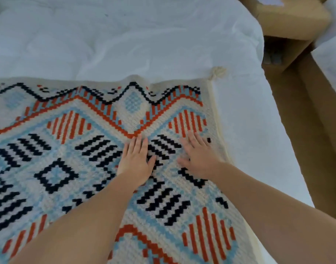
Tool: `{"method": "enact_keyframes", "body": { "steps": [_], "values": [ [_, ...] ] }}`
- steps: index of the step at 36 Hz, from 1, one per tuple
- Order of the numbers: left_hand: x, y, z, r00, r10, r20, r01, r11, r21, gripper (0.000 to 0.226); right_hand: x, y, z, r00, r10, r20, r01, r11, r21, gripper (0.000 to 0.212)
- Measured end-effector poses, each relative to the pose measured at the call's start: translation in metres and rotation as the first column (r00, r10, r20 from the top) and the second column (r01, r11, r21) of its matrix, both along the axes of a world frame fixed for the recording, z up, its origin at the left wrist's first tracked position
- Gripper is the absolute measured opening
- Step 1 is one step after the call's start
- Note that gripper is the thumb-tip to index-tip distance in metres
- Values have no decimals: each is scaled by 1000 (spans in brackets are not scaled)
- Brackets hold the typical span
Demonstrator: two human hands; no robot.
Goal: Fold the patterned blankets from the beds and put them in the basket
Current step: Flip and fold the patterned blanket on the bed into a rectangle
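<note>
A patterned blanket (72,141) in cream, light blue, orange and black lies spread flat on a white bed (125,44). Its far edge runs across the middle of the view, and a cream tassel (217,72) sticks out at its far right corner. My left hand (135,161) rests palm down on the blanket, fingers apart, holding nothing. My right hand (198,155) lies flat beside it, close to the blanket's right edge, also holding nothing. No basket is in view.
The white duvet covers the far half of the bed. A brown wooden nightstand (289,18) stands at the upper right. A brown floor strip (306,121) runs along the bed's right side. A second white bed (331,60) shows at the right edge.
</note>
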State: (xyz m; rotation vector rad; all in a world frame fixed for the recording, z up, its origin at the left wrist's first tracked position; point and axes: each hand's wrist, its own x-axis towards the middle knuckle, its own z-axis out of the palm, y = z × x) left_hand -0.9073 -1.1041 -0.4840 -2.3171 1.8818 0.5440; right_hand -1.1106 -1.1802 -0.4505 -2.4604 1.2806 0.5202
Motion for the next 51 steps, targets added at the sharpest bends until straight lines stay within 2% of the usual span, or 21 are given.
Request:
{"method": "enact_keyframes", "body": {
  "steps": [7, 16, 27, 32, 35, 39, 43, 46, 51],
  "values": [
    [2, -3, -58, 1000, 30, -2, -30, 985, -168, 67, 20, -63, -50, 998, 56, -10, -57, 986, -155, 77],
    [11, -11, -83, 1000, -10, -16, 7, 984, -179, 71, 54, -172, -62, 1000, 0, 8, 2, 972, -237, 81],
    [18, -15, -100, 996, -82, -47, 70, 974, -216, 77, 68, -258, -70, 998, -64, 27, 69, 943, -325, 65],
    [20, -16, -102, 995, -86, -48, 73, 972, -225, 76, 70, -260, -69, 992, -86, 91, 115, 913, -392, 63],
    [20, -14, -102, 995, -92, -46, 79, 970, -229, 76, 66, -258, -62, 991, -64, 115, 111, 876, -470, 53],
    [20, -15, -100, 996, -79, -39, 69, 974, -215, 75, 58, -253, -38, 996, -66, 54, 85, 841, -534, 33],
    [20, -14, -96, 997, -75, -29, 67, 974, -215, 73, 44, -240, -18, 991, -133, 7, 123, 892, -435, 18],
    [20, -14, -91, 998, -54, -37, 46, 980, -195, 73, 25, -225, -2, 991, -125, 47, 133, 914, -383, 6],
    [11, -17, -59, 999, -19, -27, 17, 995, -95, 70, -10, -179, 30, 987, -151, 53, 160, 921, -356, 12]
  ]
}}
